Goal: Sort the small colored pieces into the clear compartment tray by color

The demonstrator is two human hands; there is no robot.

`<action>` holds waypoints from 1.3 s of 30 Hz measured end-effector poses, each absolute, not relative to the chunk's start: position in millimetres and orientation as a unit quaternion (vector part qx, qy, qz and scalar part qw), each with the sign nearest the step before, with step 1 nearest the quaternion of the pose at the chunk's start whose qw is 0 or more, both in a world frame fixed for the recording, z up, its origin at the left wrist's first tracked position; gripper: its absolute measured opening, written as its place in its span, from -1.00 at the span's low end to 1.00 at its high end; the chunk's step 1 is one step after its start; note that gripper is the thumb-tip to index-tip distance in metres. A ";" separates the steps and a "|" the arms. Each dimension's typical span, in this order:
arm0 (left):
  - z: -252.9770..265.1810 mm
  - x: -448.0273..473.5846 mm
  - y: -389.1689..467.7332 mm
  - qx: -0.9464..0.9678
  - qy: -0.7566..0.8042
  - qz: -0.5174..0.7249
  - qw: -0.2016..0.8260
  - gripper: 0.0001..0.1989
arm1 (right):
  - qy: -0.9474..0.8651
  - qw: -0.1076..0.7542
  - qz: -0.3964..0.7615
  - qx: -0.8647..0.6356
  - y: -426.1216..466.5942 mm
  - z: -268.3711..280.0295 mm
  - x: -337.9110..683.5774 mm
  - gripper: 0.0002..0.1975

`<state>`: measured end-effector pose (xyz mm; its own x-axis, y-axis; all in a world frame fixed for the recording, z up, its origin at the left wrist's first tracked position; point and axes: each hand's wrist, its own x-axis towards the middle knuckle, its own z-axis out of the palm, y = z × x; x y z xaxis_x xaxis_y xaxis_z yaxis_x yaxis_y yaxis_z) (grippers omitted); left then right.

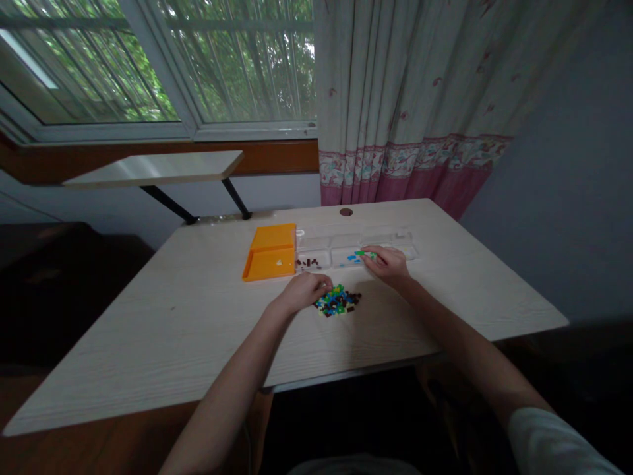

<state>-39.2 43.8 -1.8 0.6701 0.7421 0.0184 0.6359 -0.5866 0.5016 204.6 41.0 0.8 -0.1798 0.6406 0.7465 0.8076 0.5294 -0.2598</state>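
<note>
A heap of small toy bricks point(339, 301) in green, blue, brown and yellow lies on the table. My left hand point(307, 291) is at the heap's left edge, fingers curled together; whatever they pinch is too small to make out. Above a clear plastic sorting box point(324, 258), my right hand point(387, 264) pinches a green brick point(361, 253) between thumb and finger. Brown bricks point(307, 262) lie in the box's left compartment, and blue bricks point(352, 258) sit in the one beside it, just left of my right fingertips.
An orange tray point(270, 264) with a small white piece in it adjoins the clear box on the left. The pale wooden table point(198, 316) has a round cable hole point(346, 212) at the back. A raised shelf point(163, 168) stands at the back left. A curtain point(395, 99) hangs behind.
</note>
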 end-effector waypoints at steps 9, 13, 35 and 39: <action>-2.8 -41.3 44.7 0.877 0.390 0.124 0.253 -0.80 | -0.759 0.430 -0.098 -0.478 41.7 0.5 208.1 -0.67; -4.1 -41.5 45.7 0.879 0.388 0.112 0.255 -0.79 | -0.758 0.428 -0.106 -0.480 42.7 1.0 210.8 -0.68; -7.0 -39.1 45.4 0.877 0.388 0.142 0.246 -0.77 | -0.694 0.242 -0.029 -0.678 63.0 -7.4 244.3 -0.70; -10.2 -36.7 46.0 0.852 0.381 0.188 0.305 -0.74 | -0.705 0.245 -0.024 -0.665 60.3 -5.6 238.5 -0.69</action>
<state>-36.7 46.0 -10.2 0.6381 0.7648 0.0883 0.5353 -0.5232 0.6631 238.5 60.3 -5.6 0.0036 0.9263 0.3768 0.9495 0.1151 -0.2920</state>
